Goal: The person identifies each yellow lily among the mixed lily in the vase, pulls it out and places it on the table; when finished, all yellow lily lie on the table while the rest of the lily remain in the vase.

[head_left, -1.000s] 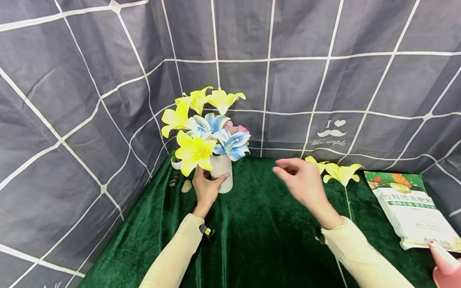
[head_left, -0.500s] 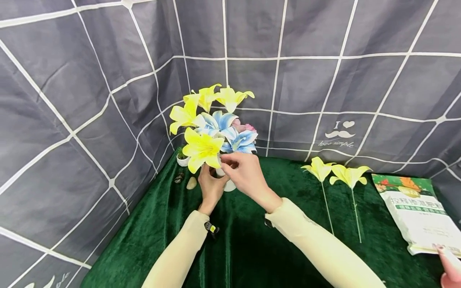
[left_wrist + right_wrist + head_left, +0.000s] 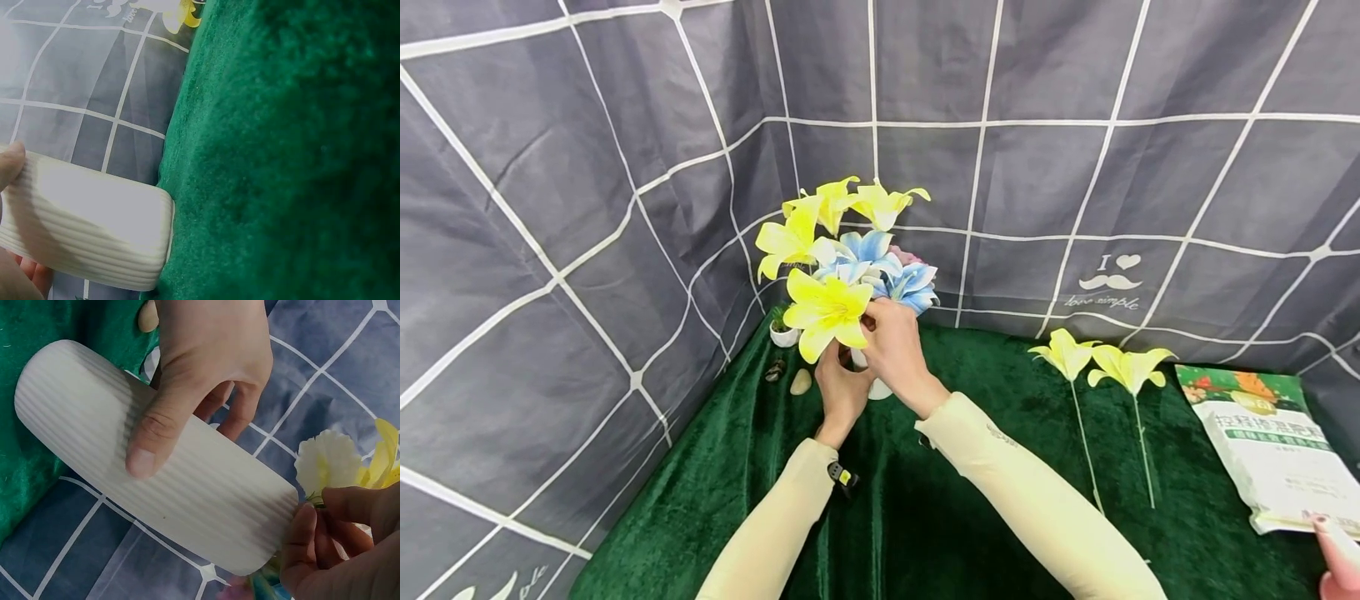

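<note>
A ribbed white vase [image 3: 212, 506] stands on the green cloth, holding yellow lilies [image 3: 827, 312], blue lilies [image 3: 910, 287] and a pink bloom [image 3: 907, 255]. My left hand [image 3: 844, 390] grips its side, the thumb [image 3: 150, 444] lying across the ribs in the right wrist view. At the vase's mouth, my right hand [image 3: 897, 346] pinches a thin green flower stem [image 3: 315, 500] just below a pale, ruffled bloom [image 3: 328, 464]. Most of the stem is hidden. In the left wrist view, the lower vase [image 3: 94, 219] meets the cloth.
Two yellow lilies [image 3: 1126, 368] with long stems lie on the cloth to the right. Beyond them is a white and green bag [image 3: 1273, 450], with a pink object [image 3: 1341, 558] at the edge. Left of the vase are a small potted plant [image 3: 784, 335] and stones [image 3: 801, 382].
My right hand has moved left from above the cloth to the vase's mouth, then slightly up and in among the flowers. My left hand has kept its hold on the vase.
</note>
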Tool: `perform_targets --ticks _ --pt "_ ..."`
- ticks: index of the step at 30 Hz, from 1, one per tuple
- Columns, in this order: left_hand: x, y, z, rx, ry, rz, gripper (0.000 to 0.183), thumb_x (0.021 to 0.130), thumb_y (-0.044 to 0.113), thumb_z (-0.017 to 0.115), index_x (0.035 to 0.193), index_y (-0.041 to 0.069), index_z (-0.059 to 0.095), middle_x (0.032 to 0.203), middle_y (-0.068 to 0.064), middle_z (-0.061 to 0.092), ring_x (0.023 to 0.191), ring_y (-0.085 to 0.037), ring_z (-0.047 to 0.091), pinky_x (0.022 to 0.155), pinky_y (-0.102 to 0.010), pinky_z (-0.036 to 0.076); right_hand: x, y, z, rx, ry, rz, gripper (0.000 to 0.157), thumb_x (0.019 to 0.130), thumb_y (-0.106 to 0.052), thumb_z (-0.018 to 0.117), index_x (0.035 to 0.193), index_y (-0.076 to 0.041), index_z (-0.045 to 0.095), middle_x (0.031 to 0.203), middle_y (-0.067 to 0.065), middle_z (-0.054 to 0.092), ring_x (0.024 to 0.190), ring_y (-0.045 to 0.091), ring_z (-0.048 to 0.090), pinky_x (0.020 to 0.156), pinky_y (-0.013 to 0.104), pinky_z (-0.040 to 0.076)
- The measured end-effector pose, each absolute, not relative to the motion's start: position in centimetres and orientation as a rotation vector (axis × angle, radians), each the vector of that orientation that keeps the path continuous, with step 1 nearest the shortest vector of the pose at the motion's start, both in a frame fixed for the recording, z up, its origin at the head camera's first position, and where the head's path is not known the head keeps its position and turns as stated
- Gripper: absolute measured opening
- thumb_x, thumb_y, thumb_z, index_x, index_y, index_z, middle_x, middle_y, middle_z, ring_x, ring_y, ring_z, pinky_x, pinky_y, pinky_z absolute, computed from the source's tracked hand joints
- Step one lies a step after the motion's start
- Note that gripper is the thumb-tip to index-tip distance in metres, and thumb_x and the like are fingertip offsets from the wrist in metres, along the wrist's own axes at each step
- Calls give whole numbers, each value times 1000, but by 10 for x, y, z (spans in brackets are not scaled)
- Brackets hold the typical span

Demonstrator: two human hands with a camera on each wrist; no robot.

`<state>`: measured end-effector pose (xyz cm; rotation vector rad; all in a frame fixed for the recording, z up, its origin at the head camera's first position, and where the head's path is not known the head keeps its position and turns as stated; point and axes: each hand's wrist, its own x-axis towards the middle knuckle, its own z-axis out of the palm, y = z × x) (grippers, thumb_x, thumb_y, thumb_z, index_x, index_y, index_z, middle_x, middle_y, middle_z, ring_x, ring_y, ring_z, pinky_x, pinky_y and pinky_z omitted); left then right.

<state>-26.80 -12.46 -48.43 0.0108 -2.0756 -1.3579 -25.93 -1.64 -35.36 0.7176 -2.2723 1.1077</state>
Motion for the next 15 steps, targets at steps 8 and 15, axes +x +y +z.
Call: perform_targets --ticks 8,15 --pt "-266 -123 -485 10 -2085 -1346 59 78 29 88 130 24 61 115 -6 64 95 -25 63 78 -38 55 -258 -10 -357 677 -2271 1150 20 91 3 62 95 -8 79 68 9 62 55 17 50 51 24 38" --pt "-268 -123 -485 -31 -2021 -1379 62 74 31 91 128 17 63 114 -11 69 104 -28 70 92 -43 60 -256 -2 -357 706 -2104 1255 11 98 -19 67 99 -12 75 83 7 72 72 19 67 67 31 57"
